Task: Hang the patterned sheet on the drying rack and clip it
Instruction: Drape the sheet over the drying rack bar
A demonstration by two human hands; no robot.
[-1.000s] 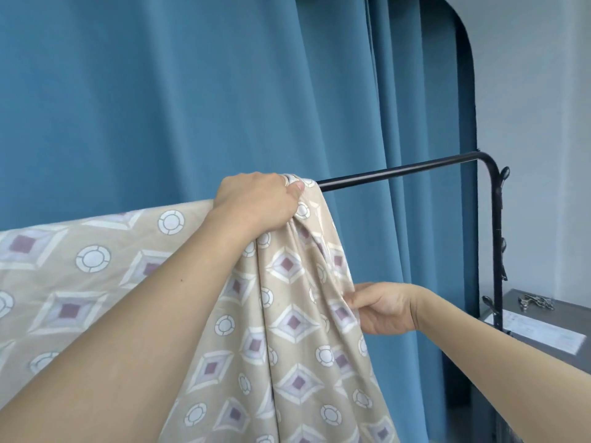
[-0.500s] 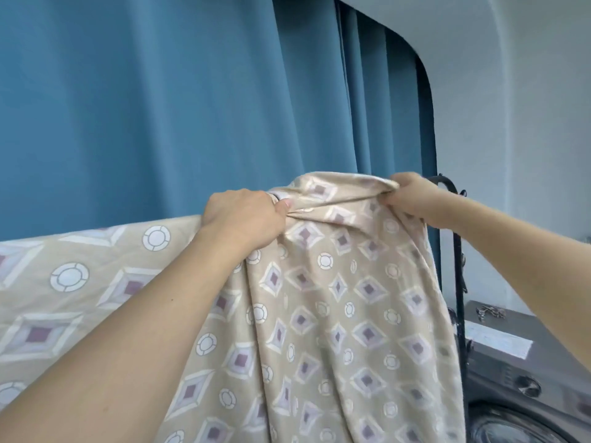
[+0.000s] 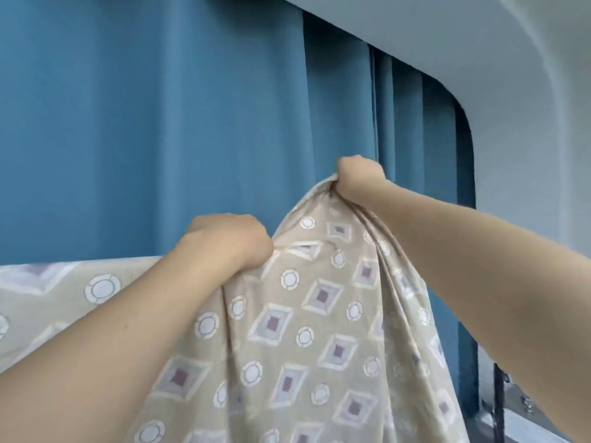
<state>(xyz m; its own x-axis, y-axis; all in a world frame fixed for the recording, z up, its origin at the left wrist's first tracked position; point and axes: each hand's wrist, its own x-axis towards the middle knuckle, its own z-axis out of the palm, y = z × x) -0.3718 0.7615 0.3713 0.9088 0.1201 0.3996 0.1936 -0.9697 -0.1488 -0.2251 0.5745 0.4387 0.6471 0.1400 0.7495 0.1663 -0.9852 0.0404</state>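
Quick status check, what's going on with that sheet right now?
Left hand and right hand both grip the patterned sheet. Right end lifted high. No clip in sight. Nothing in the way.

Beige sheet (image 3: 319, 330) with diamonds and circles; blue curtain (image 3: 160, 123).

The patterned sheet (image 3: 307, 330) runs off the left and bottom edges, so its full spread cannot be seen. It covers the drying rack's top bar entirely; only a short length of the dark upright post (image 3: 499, 407) shows at the lower right, cut by the bottom edge. The fingers of the left hand (image 3: 228, 241) curl into the cloth and are hidden. The fingertips of the right hand (image 3: 359, 175) are buried in the gathered fold. Both forearms leave the frame. Small metal fittings (image 3: 526, 402) beside the post are too blurred to tell what they are.
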